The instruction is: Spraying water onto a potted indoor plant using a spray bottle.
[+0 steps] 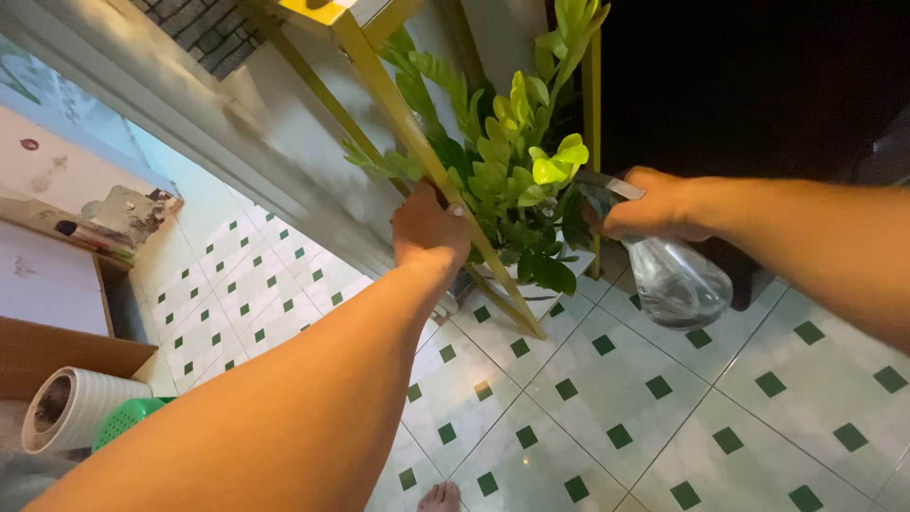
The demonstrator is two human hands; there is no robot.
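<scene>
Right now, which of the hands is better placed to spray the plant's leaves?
Right, likely. The right hand already grips the clear spray bottle close beside the green plant. The left hand is occupied, wrapped around the yellow stand leg.

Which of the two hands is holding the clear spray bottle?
The right hand holds the clear spray bottle; the left hand grips the yellow stand leg.
</scene>
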